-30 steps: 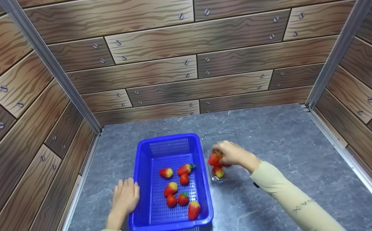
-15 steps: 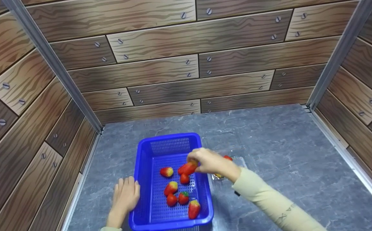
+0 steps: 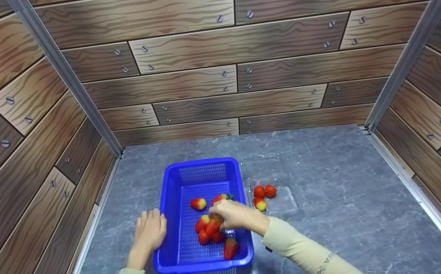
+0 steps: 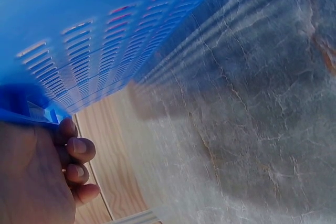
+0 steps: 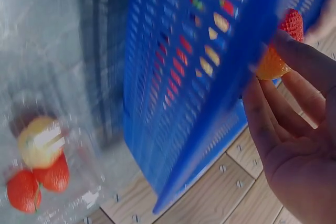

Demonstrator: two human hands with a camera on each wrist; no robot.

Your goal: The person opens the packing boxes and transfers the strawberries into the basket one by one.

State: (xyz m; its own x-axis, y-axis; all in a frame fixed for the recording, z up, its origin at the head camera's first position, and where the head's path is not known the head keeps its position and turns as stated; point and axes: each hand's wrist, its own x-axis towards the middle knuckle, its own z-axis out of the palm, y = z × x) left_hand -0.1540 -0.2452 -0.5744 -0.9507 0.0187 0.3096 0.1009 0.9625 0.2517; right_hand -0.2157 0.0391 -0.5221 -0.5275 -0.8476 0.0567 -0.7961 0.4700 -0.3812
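My right hand (image 3: 234, 215) is over the blue basket (image 3: 205, 163) and pinches a red-and-yellow strawberry (image 5: 293, 24) between thumb and fingers. In the head view that strawberry hangs just above the others in the basket. Several strawberries lie on its slatted floor, among them one at the left (image 3: 197, 204) and one near the front right (image 3: 230, 249); my hand partly hides some. My left hand (image 3: 149, 231) holds the basket's left rim, its fingers curled below the lip in the left wrist view. Right of the basket, three strawberries (image 3: 270, 191) sit in a clear plastic box (image 3: 290, 199).
The clear box's see-through lid (image 3: 264, 163) appears to lie open behind it. Grey marbled table top (image 3: 342, 182) extends to the right. Wood-print walls (image 3: 194, 83) with metal corner strips enclose the back and both sides.
My right hand has gone from the clear box leftward into the basket, carrying a strawberry, then lower toward its front. Three strawberries in the box are now uncovered. My left hand has stayed put.
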